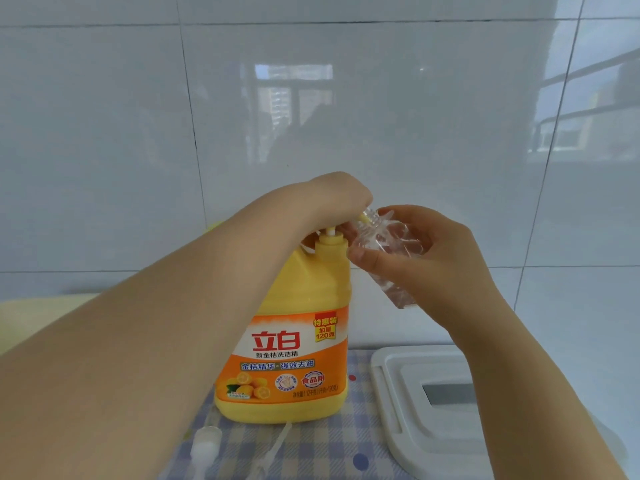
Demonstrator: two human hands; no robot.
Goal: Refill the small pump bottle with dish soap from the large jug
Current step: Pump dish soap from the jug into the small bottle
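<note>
filling is the step in hand, judging by how things lie; the yellow dish soap jug (pixel 291 327) stands upright on the checked cloth (pixel 332 448), its orange label facing the camera and its pump stem raised above the yellow collar; the left hand (pixel 332 199) sits on top of the jug's pump head, fingers curled down over it, though the head itself is hidden beneath the hand; the right hand (pixel 426 258) grips the small clear bottle (pixel 388 247), thumb and fingers wrapped round its body, tilting it so the open threaded neck meets the jug's spout; the bottle looks nearly empty, so little of the task seems done; a white plastic lid (pixel 408 403) lies on the right of the cloth; the small bottle's own pump top (pixel 206 445) lies in front of the jug, off the bottle; next, i judge, comes a steady press down on the pump while the neck stays hard against the spout, or soap will run down the outside.
</note>
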